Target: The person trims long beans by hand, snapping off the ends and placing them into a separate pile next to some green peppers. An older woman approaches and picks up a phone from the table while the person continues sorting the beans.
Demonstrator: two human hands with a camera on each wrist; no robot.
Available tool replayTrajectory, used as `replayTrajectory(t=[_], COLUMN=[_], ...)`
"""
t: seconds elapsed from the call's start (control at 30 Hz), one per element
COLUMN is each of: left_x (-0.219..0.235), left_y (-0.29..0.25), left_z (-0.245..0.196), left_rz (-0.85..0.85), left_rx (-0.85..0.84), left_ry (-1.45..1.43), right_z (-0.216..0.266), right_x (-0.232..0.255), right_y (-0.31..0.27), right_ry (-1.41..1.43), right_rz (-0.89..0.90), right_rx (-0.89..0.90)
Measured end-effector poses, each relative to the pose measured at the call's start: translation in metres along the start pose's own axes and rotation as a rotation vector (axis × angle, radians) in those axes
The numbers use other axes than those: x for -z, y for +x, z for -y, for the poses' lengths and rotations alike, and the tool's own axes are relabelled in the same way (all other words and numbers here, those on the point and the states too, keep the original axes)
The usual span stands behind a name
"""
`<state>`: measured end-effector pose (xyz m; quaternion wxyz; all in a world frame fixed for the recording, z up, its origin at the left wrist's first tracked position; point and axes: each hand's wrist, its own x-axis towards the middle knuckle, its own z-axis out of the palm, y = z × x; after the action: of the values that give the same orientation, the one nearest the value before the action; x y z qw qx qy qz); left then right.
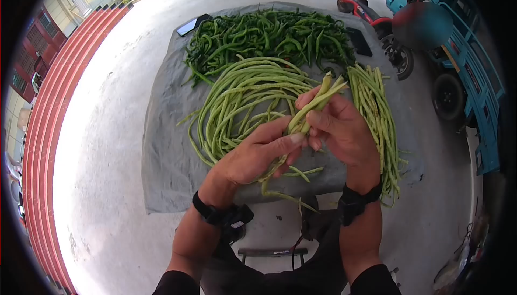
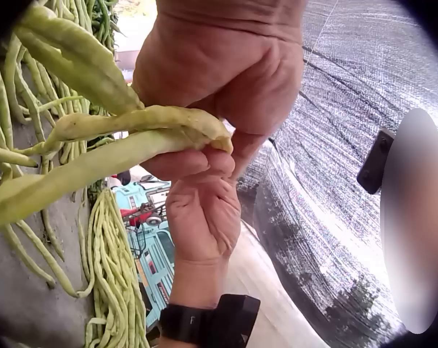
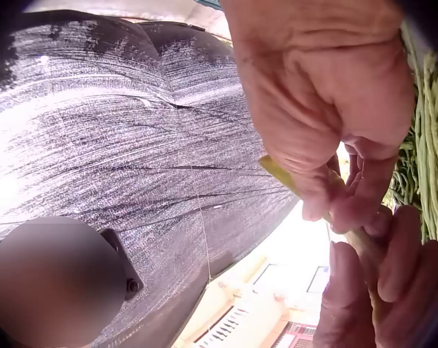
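Observation:
A few thick, pale yellow-green bean pods (image 1: 319,104) are pinched between both hands above the grey cloth. The left hand (image 1: 260,150) grips their lower part, thumb on top, and a thin pod trails beneath it. Higher up, the right hand (image 1: 340,128) holds the same pods with thumb and fingers, close beside the left fingertips. In the left wrist view, the pods (image 2: 96,163) stretch toward the left edge. The right wrist view shows the right hand (image 3: 331,109) pinching a pod (image 3: 281,174), with the left fingers (image 3: 404,283) touching it below.
Long beans (image 1: 215,109) lie in a curved heap on the cloth (image 1: 167,133), with green peppers (image 1: 258,31) behind and a straight bundle of beans (image 1: 377,117) at right. A phone (image 1: 193,25) and a dark flat object (image 1: 359,42) lie beside the peppers. A blue three-wheeler (image 1: 474,69) stands right.

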<state>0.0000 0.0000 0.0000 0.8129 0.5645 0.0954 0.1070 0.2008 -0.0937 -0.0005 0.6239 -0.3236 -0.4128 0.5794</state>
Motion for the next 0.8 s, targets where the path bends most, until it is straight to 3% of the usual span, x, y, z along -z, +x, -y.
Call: replayTrajectory(t=[0.07, 0.17, 0.27, 0.4, 0.5, 0.63, 0.67, 0.8], left_x=[-0.003, -0.001, 0.007, 0.019, 0.028, 0.034, 0.034, 0.021], left_y=[-0.002, -0.008, -0.012, -0.026, -0.039, -0.057, -0.061, -0.072], left_z=[-0.002, -0.008, -0.011, -0.025, -0.036, -0.054, -0.058, -0.071], left_rz=[-0.021, -0.138, -0.170, -0.343, -0.472, -0.667, -0.709, -0.873], left_rx=[-0.031, 0.083, 0.027, -0.043, -0.169, -0.195, -0.115, -0.150], left_ry=[0.090, 0.407, 0.382, 0.575, 0.884, 1.183, 1.208, 1.317], right_z=[-0.001, -0.002, 0.004, 0.016, 0.014, 0.007, 0.004, -0.013], right_x=[-0.005, -0.011, -0.011, 0.020, 0.045, 0.055, 0.054, 0.050], right_y=[0.001, 0.003, 0.005, 0.004, -0.002, -0.001, 0.001, 0.010], right_ry=[-0.009, 0.007, 0.075, 0.222, 0.350, 0.341, 0.352, 0.385], right_rz=[-0.070, -0.158, -0.288, -0.476, -0.560, -0.634, -0.650, -0.653], right_rx=[0.038, 0.113, 0.318, 0.462, 0.518, 0.458, 0.447, 0.393])
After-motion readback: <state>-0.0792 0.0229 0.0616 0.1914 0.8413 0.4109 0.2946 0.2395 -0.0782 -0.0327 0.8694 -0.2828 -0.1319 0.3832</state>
